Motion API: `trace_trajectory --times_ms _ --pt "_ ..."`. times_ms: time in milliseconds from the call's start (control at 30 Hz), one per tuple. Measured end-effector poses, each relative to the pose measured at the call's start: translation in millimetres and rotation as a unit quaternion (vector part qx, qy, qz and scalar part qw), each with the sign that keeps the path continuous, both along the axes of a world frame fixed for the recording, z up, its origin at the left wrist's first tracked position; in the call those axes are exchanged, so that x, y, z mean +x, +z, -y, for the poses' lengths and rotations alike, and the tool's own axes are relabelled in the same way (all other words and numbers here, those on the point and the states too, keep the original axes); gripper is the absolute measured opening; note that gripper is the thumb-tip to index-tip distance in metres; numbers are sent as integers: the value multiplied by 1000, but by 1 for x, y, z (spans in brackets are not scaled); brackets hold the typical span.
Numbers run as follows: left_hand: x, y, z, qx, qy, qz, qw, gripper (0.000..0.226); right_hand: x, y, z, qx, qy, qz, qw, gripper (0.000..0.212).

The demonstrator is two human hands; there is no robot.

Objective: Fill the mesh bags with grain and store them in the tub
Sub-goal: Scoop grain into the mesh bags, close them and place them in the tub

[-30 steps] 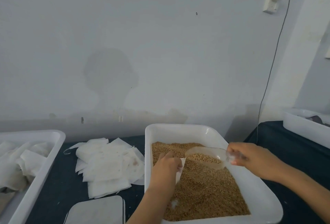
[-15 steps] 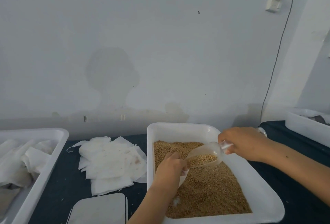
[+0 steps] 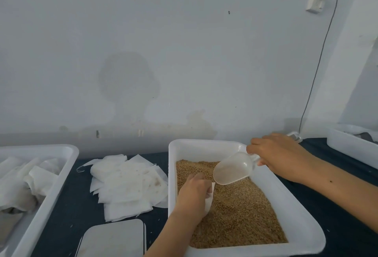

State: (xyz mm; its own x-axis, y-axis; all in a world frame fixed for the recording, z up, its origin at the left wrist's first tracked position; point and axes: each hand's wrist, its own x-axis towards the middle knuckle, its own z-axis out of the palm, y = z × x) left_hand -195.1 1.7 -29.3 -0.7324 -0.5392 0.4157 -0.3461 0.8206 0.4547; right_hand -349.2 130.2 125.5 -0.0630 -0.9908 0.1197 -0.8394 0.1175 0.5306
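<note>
3 white tubs (image 3: 302,211) on dark table (image 3: 77,205), against stained, possibly damp wall (image 3: 131,80).

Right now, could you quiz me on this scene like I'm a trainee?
1. True or false: the scoop is tipped mouth-down over the bag.
2. Which of the hands holds the bag: left hand or right hand?
3. What lies between the two tubs, grain tub and left tub?

Key: 1 true. 2 left hand. 3 a pile of empty bags.
</note>
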Motion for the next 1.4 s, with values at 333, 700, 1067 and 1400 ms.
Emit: trace_trajectory --times_ms 333,700,1067,1400 --pt "9 14 1 251 26 -159 954 35 -3 -97 6 -20 -201 272 941 24" --pt "14 22 4 387 36 -257 885 20 -1 -147 27 34 -249 282 926 41" --pt "42 54 -4 277 -82 -251 924 20 75 -101 40 -231 11 768 597 20" --pt "135 91 9 150 -31 -293 944 24 152 -88 60 -281 25 810 513 14"
